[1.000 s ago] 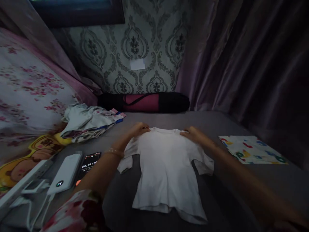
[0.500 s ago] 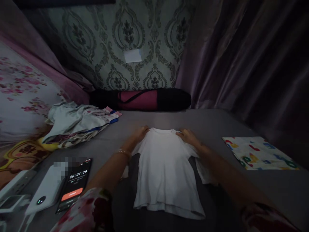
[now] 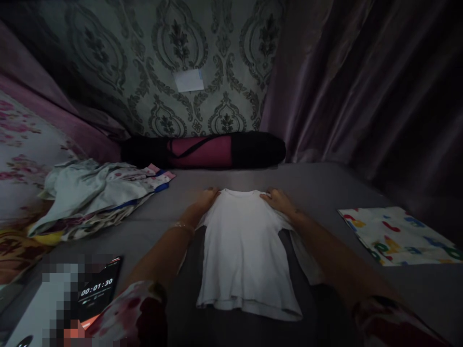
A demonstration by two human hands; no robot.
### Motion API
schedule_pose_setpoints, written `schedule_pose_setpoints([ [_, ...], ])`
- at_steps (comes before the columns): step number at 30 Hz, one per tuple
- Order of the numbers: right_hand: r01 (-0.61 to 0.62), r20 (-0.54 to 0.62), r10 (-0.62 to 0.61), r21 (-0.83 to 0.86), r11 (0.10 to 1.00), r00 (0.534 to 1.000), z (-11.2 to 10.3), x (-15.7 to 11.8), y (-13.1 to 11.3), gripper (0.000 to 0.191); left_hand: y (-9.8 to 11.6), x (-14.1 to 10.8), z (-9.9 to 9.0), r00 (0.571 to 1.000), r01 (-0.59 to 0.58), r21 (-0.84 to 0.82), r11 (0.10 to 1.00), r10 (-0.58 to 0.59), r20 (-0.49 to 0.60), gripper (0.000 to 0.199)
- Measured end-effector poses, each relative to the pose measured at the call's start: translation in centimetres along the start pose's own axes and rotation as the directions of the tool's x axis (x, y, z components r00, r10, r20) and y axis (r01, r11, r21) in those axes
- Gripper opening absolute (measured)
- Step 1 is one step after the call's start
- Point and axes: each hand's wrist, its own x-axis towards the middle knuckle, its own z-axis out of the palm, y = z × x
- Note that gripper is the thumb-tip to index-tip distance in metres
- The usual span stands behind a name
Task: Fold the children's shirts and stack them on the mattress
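A small white shirt (image 3: 246, 250) lies spread on the grey bed sheet (image 3: 314, 183), its neckline away from me and its hem towards me. My left hand (image 3: 209, 196) pinches the shirt at its left shoulder. At the right shoulder, my right hand (image 3: 278, 198) has its fingers closed on the cloth. The sleeves extend outward beneath my forearms, which partly hide them.
A clothes pile (image 3: 104, 188) lies at the left, a folded patterned cloth (image 3: 401, 236) at the right. Behind is a black and maroon roll (image 3: 202, 150) against the wall. A phone (image 3: 99, 289) showing a timer lies at the lower left.
The view has shifted slightly, so the pile and phone appear further left and lower. Both hands still hold the shirt's shoulders, and its hem appears a little higher in the picture.
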Motion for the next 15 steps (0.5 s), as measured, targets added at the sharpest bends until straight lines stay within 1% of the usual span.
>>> schedule_pose_setpoints([
  [2,-0.039,0.021,0.037,0.128,0.991,0.999,-0.3,0.3,0.6,0.055,0.2,0.0,0.0,0.999,0.036,0.020,0.999,-0.036,-0.004,0.037],
  [3,-0.066,0.049,0.056,0.215,0.974,0.997,-0.5,0.4,1.0,0.059,0.4,0.0,-0.1,0.998,0.065,0.042,0.997,-0.064,-0.024,0.034],
  [5,-0.154,0.133,0.110,0.393,0.906,0.985,-1.1,0.4,2.1,0.068,1.5,0.2,-0.7,0.991,0.114,0.087,0.990,-0.107,-0.081,0.030],
  [6,-0.204,0.184,0.131,0.468,0.860,0.974,-1.3,0.3,2.5,0.070,2.4,0.4,-1.0,0.989,0.105,0.092,0.990,-0.094,-0.116,0.030],
  [7,-0.252,0.233,0.147,0.522,0.815,0.961,-1.6,0.2,3.0,0.072,3.7,0.7,-1.2,0.989,0.057,0.078,0.995,-0.046,-0.143,0.031],
  [8,-0.287,0.266,0.160,0.555,0.781,0.951,-1.7,0.1,3.2,0.072,5.1,1.0,-1.4,0.987,-0.018,0.052,0.998,0.026,-0.161,0.032],
  [9,-0.305,0.280,0.168,0.572,0.761,0.945,-1.8,-0.1,3.4,0.071,6.8,1.3,-1.3,0.974,-0.146,-0.003,0.989,0.143,-0.175,0.034],
  [10,-0.310,0.281,0.173,0.577,0.756,0.944,-1.9,-0.2,3.4,0.069,8.5,1.6,-1.1,0.955,-0.259,-0.044,0.965,0.249,-0.162,0.034],
  [11,-0.304,0.269,0.176,0.574,0.760,0.947,-1.9,-0.3,3.3,0.065,10.3,1.8,-0.6,0.938,-0.325,-0.067,0.943,0.312,-0.147,0.031],
  [12,-0.291,0.248,0.177,0.568,0.770,0.952,-1.9,-0.5,3.1,0.061,11.9,2.0,0.2,0.910,-0.407,-0.099,0.908,0.394,-0.127,0.027],
  [13,-0.284,0.229,0.183,0.566,0.774,0.956,-1.9,-0.6,3.0,0.057,13.3,2.1,1.1,0.858,-0.513,-0.167,0.842,0.499,-0.122,0.027],
  [14,-0.284,0.226,0.184,0.579,0.765,0.957,-1.9,-0.7,2.8,0.054,14.4,2.1,2.1,0.826,-0.564,-0.219,0.796,0.540,-0.163,0.030],
  [15,-0.297,0.242,0.184,0.605,0.739,0.953,-1.9,-0.8,2.8,0.052,15.2,2.0,3.2,0.819,-0.573,-0.246,0.782,0.530,-0.221,0.034],
])
